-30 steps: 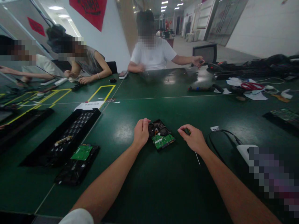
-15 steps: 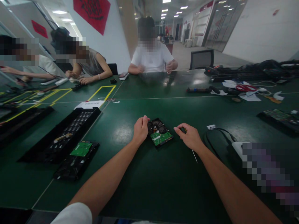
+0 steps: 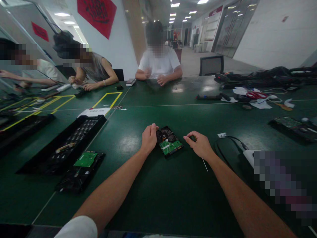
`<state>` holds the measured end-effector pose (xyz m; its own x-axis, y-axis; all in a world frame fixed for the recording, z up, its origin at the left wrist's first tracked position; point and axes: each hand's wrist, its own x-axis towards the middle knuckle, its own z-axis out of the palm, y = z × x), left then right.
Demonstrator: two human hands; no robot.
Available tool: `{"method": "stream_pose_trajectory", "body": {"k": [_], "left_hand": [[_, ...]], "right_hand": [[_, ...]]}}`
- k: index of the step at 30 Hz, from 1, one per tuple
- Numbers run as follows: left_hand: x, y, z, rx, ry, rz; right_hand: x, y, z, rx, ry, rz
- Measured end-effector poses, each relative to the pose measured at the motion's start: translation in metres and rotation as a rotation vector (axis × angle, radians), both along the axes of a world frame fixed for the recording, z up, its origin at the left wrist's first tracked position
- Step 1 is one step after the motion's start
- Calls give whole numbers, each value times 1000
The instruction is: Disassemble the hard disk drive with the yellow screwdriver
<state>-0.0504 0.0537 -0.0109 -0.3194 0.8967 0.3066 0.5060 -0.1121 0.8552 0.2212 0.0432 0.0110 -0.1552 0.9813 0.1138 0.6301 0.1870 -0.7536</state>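
A hard drive (image 3: 170, 147) lies on the green table in front of me, its green circuit board facing up. My left hand (image 3: 149, 137) grips its left edge, with thumb and fingers closed on the casing. To the right of the drive and apart from it, my right hand (image 3: 199, 142) is closed around a screwdriver (image 3: 205, 165). The handle is mostly hidden in the palm, and the thin metal shaft sticks out below the hand, pointing toward me.
A second hard drive (image 3: 80, 172) lies at left beside a long black tray (image 3: 99, 124) of small parts. At right are a black cable (image 3: 230, 136), a white-ended object (image 3: 249, 155) partly blurred out, and another circuit-board device (image 3: 292, 127). Across the table sits a person (image 3: 159, 62).
The view shifts slightly. Both my hands and the hard drive keep nearly the same places. The person across the table has lowered one hand to the tabletop.
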Motion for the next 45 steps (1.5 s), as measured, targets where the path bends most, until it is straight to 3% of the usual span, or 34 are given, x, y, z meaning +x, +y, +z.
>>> {"method": "stream_pose_trajectory", "body": {"k": [20, 32, 45], "left_hand": [[0, 0, -1, 1, 4, -5], [2, -2, 3, -25, -24, -2], [2, -3, 6, -69, -46, -2]], "right_hand": [[1, -2, 4, -60, 42, 18], [2, 2, -2, 0, -38, 9], [2, -1, 7, -76, -11, -6]]}}
